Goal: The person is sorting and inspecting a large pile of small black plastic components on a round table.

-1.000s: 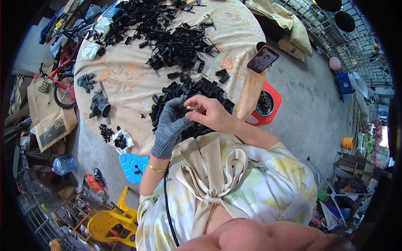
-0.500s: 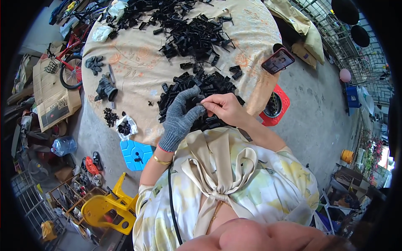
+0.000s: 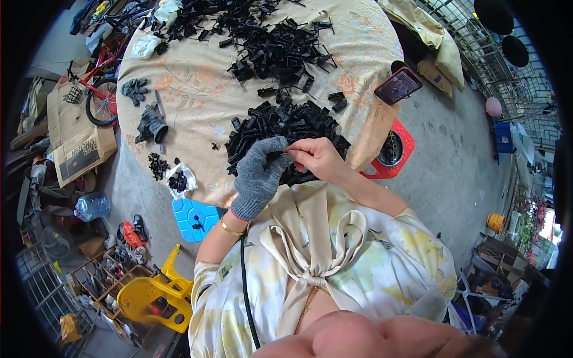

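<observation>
My left hand (image 3: 258, 174), in a grey knitted glove, is closed with its fingers curled toward the right hand. My bare right hand (image 3: 317, 157) pinches thumb and forefinger together against the gloved fingertips. Whatever lies between the two hands is too small and covered to name. Both hands are over the near edge of a heap of small black plastic parts (image 3: 292, 122) on the cloth-covered round table (image 3: 197, 119). Farther back lies a second, larger pile of black parts with thin stems (image 3: 271, 51).
At the table's left lie dark gloves (image 3: 151, 124), a knife (image 3: 159, 104) and a white bag of small black bits (image 3: 180, 181). A phone (image 3: 398, 86) stands at the right edge. Blue (image 3: 194, 218) and red (image 3: 403, 152) stools flank the table; a yellow plastic seat (image 3: 143, 301) is lower left.
My gloved left hand has turned and its fingers have curled in more. The right hand has shifted slightly, still pinching against the glove. The heaps look the same.
</observation>
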Demonstrator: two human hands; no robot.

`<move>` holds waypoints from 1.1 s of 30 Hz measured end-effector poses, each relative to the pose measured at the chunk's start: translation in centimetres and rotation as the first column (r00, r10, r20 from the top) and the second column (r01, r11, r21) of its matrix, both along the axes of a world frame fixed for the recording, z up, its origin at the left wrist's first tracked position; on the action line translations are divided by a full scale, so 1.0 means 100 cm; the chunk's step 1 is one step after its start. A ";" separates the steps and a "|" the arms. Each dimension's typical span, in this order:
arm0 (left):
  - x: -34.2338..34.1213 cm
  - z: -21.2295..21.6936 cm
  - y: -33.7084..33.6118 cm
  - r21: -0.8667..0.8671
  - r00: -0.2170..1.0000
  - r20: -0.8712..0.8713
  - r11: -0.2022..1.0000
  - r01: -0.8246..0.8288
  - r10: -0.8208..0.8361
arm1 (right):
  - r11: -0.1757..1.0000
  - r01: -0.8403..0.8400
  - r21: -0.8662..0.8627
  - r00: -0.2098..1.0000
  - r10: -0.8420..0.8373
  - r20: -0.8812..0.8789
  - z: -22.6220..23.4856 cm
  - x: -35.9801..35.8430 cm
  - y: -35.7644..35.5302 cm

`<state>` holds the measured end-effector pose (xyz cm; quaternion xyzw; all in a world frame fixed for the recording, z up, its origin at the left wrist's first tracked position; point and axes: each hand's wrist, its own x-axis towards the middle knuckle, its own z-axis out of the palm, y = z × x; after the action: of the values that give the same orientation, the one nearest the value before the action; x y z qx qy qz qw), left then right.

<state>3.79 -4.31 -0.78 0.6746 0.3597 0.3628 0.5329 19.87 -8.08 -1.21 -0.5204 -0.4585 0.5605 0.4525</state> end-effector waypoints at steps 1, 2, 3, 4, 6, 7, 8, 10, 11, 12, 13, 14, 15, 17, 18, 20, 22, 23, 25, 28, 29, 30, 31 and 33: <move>0.000 -0.002 0.000 -0.001 1.000 -0.001 1.000 0.003 -0.003 | 1.000 0.007 -0.021 1.000 -0.008 -0.023 -0.002 0.000 0.000; 0.000 -0.003 -0.001 -0.002 1.000 -0.011 1.000 0.005 -0.005 | 0.999 0.014 -0.042 0.999 -0.016 -0.046 -0.002 0.000 -0.001; 0.000 -0.004 -0.001 -0.003 1.000 -0.021 1.000 0.009 -0.009 | 0.999 0.018 -0.042 0.999 -0.020 -0.045 -0.001 0.000 -0.002; 0.002 -0.005 0.000 -0.003 1.000 -0.017 1.000 0.014 -0.014 | 0.998 0.033 -0.060 0.998 -0.036 -0.048 0.000 0.001 -0.002; 0.003 -0.009 0.003 0.119 0.996 -0.090 0.993 0.024 -0.013 | 0.995 0.058 -0.077 0.997 -0.061 -0.043 -0.001 0.002 -0.002; 0.003 -0.010 0.004 0.119 0.996 -0.082 0.992 0.035 -0.025 | 0.996 0.016 -0.090 0.999 -0.019 -0.040 -0.008 0.002 -0.002; 0.002 -0.011 0.005 0.109 0.996 -0.088 0.994 0.023 -0.014 | 0.994 -0.025 -0.102 0.999 0.021 -0.038 -0.011 0.003 -0.002; 0.004 -0.014 0.007 -0.020 1.000 -0.024 1.000 0.013 -0.014 | 0.998 0.014 -0.069 1.000 -0.014 -0.004 -0.011 0.008 0.000; 0.005 -0.012 0.007 -0.019 1.000 -0.017 1.000 0.025 -0.025 | 0.999 0.037 -0.035 0.999 -0.036 0.022 -0.007 0.009 0.003; 0.006 -0.005 0.008 -0.033 0.994 -0.110 0.999 -0.005 0.001 | 0.992 0.121 0.048 0.983 -0.126 0.133 0.002 0.012 0.004; 0.007 0.000 0.008 -0.043 0.979 -0.202 0.998 -0.036 0.027 | 0.990 0.129 0.049 0.981 -0.135 0.139 0.013 0.011 0.004; 0.006 -0.001 0.009 0.047 0.966 -0.257 0.999 0.014 -0.001 | 0.985 0.088 0.147 0.957 -0.124 0.262 0.022 0.011 0.004; 0.009 0.004 0.008 0.047 0.968 -0.252 0.999 0.020 -0.007 | 0.971 0.032 0.235 0.917 -0.122 0.381 0.026 0.010 0.005; 0.013 0.019 0.006 0.347 0.905 -0.424 0.929 0.129 0.033 | 0.954 -0.001 0.300 0.872 -0.146 0.468 0.022 0.007 0.006; 0.013 0.022 0.005 0.336 0.908 -0.417 0.934 0.120 0.033 | 0.933 -0.014 0.360 0.874 -0.164 0.458 0.018 0.008 0.006; 0.009 0.024 0.010 0.401 0.937 -0.349 0.906 0.137 0.013 | 0.901 -0.053 0.431 0.873 -0.168 0.457 0.017 0.013 0.008; 0.001 0.020 0.013 0.317 0.989 -0.144 0.944 0.088 -0.044 | 0.959 0.054 0.277 0.963 -0.123 0.240 0.015 0.023 0.006; -0.003 0.020 0.014 0.315 0.988 -0.148 0.945 0.085 -0.040 | 0.990 0.112 0.089 0.994 -0.113 0.003 0.014 0.027 0.006; -0.011 0.032 0.015 -0.551 0.908 0.388 0.749 0.368 -0.161 | 0.999 0.042 -0.006 0.978 -0.043 -0.206 0.016 0.036 0.009; -0.008 0.025 0.015 -0.655 0.861 0.500 0.611 0.445 -0.091 | 0.997 -0.073 -0.023 0.969 0.066 -0.237 0.020 0.033 0.009; -0.005 0.026 0.014 -0.681 0.848 0.526 0.565 0.466 -0.065 | 0.998 -0.063 0.029 0.966 0.068 -0.248 0.018 0.032 0.009; -0.002 0.025 0.013 -0.711 0.853 0.521 0.541 0.449 -0.025 | 0.995 -0.052 0.080 0.963 0.072 -0.259 0.017 0.031 0.009; -0.001 0.023 0.014 -0.713 0.856 0.517 0.545 0.441 -0.016 | 0.995 -0.061 0.080 0.961 0.080 -0.263 0.018 0.031 0.009; -0.001 0.021 0.015 -0.710 0.874 0.468 0.533 0.460 -0.131 | 0.978 -0.146 0.149 0.977 0.166 -0.131 0.022 0.031 0.008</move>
<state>3.69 -2.83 1.34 0.3328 0.2584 0.1793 0.8890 22.97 -7.24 0.94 -0.4087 -0.5022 0.5968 0.4739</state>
